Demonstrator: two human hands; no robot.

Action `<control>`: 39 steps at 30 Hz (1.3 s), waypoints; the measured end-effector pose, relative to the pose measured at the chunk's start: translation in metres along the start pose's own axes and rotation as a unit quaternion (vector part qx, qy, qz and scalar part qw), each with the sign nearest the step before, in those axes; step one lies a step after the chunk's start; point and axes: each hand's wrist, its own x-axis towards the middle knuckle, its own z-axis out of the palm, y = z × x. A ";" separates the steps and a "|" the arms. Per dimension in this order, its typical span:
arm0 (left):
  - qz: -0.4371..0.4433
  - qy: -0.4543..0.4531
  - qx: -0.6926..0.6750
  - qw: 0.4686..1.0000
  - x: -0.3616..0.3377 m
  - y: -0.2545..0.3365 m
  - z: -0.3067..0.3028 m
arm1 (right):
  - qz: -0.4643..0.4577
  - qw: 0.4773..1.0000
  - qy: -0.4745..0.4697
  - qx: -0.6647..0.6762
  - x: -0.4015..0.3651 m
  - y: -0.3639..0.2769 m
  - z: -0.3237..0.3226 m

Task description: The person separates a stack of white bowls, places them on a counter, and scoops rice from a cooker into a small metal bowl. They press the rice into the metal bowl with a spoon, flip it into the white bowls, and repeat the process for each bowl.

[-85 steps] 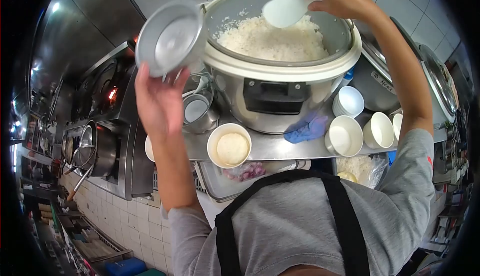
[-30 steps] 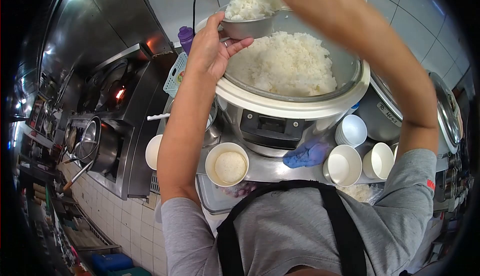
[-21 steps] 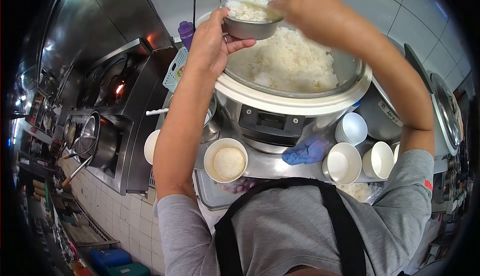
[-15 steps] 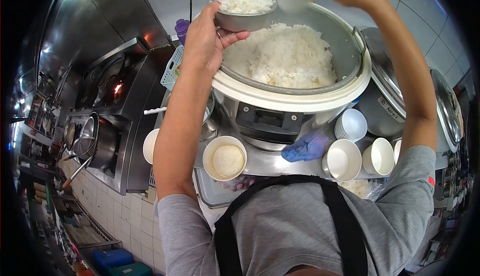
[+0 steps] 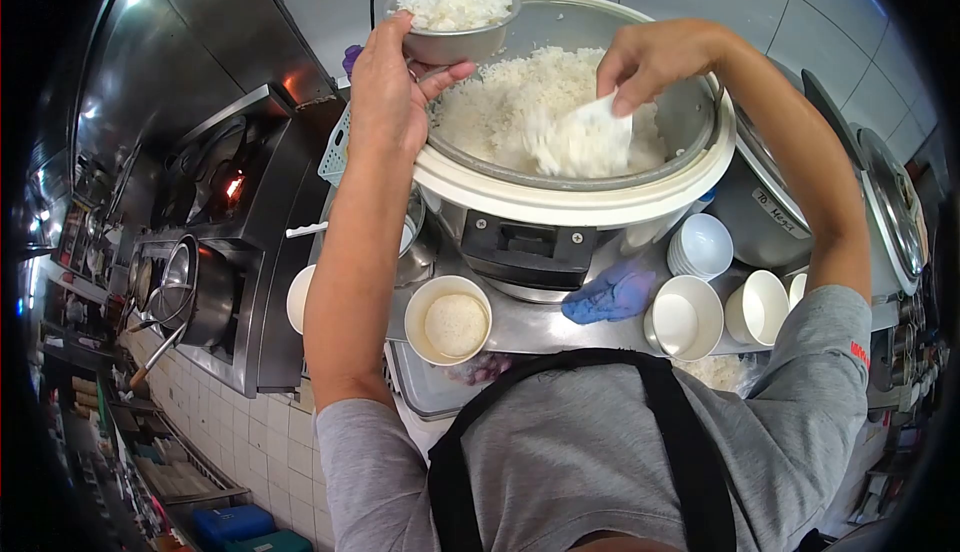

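My left hand (image 5: 395, 87) grips a metal bowl (image 5: 455, 47) heaped with white rice, held above the left rim of a large rice cooker (image 5: 560, 210). Inside the cooker, cooked rice (image 5: 520, 97) is piled in a metal pot. My right hand (image 5: 655, 62) is closed around a white rice paddle (image 5: 605, 117), whose blade is in the rice near the front of the pot; rice lies on and around it, slightly blurred. Below the cooker stands a white paper bowl (image 5: 448, 320) with a domed portion of rice in it.
A blue cloth (image 5: 610, 292) lies on the steel counter beneath the cooker. To its right are stacked small bowls (image 5: 702, 247) and white paper bowls (image 5: 684, 318). A lidded pot (image 5: 765, 202) stands on the right. At left, a stove (image 5: 220, 192) shows a flame.
My right hand has come down from above the cooker's back rim, bringing the paddle from beside the metal bowl into the rice. My left hand and bowl have shifted slightly left.
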 end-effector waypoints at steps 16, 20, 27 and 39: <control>-0.020 -0.070 0.092 0.993 -0.005 0.003 0.004 | -0.009 0.811 0.441 -0.384 0.024 -0.065 0.048; -0.023 -0.080 0.110 0.990 -0.007 0.005 0.007 | -0.014 0.851 0.440 -0.285 -0.001 -0.076 0.023; -0.064 -0.084 0.064 0.992 -0.006 0.005 0.004 | -0.056 0.811 0.457 -0.362 0.000 -0.060 0.045; 0.023 -0.073 0.067 0.995 -0.012 0.004 0.006 | -0.182 0.793 0.494 -0.307 0.026 -0.030 0.041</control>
